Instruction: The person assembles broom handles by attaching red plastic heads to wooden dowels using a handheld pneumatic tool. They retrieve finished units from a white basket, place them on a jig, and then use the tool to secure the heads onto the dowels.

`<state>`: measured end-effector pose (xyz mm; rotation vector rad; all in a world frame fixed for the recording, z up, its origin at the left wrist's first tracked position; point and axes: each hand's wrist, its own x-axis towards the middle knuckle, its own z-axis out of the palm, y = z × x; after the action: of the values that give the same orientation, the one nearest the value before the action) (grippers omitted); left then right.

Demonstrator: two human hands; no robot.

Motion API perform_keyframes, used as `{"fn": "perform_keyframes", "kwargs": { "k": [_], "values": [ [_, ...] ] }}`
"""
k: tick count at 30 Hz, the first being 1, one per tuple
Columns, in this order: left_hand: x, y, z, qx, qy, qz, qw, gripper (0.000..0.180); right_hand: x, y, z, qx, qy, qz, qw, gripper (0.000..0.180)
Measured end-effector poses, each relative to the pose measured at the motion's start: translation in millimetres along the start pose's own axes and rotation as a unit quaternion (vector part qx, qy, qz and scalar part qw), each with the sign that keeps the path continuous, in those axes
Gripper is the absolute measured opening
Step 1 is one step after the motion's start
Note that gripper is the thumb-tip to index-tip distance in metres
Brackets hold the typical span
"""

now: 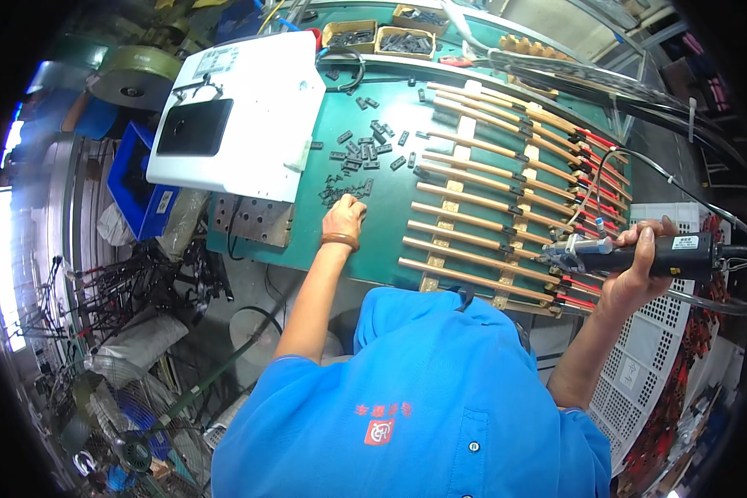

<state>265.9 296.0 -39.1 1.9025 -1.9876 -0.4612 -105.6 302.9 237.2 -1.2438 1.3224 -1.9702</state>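
The left hand (343,217) rests on the green counter (390,216), fingers curled down over a scatter of small black clips (361,153); whether they pinch one cannot be told. The right hand (639,270) is wrapped around a black powered hand tool (639,253), its tip at the red ends of a row of wooden rods (481,178) lying side by side across pale cross-strips. A cable (639,162) arcs over the rods to the tool. A white machine housing (249,112) with a dark panel stands at the counter's left, just beyond the clips. Small trays of dark parts (378,37) sit at the far edge, and a white perforated crate (647,349) lies below the right forearm
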Motion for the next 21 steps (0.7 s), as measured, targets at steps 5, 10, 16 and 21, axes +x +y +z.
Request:
{"fn": "perform_keyframes", "kwargs": {
  "k": [5, 10, 16, 21],
  "values": [
    [20.2, 16.5, -10.0, -0.02, 0.033, -0.045, 0.998, 0.022, -0.4, -3.4, -7.7, 0.018, 0.027, 0.017, 0.999, 0.034],
    [57.2, 9.7, 15.7, 0.088, -0.015, -0.094, 0.991, 0.025, 5.9, 0.1, -7.6, 0.012, 0.034, 0.011, 0.999, 0.033],
    [63.2, 20.4, 1.7, 0.0, 0.05, -0.069, 0.996, 0.019, 7.3, -3.2, -11.2, -0.013, 0.016, -0.001, 1.0, 0.034],
    [40.9, 86.1, -26.2, -0.402, -0.064, -0.045, 0.913, 0.019, 2.7, -5.3, -4.9, -0.002, 0.02, 0.004, 1.0, 0.031]
  ]
}}
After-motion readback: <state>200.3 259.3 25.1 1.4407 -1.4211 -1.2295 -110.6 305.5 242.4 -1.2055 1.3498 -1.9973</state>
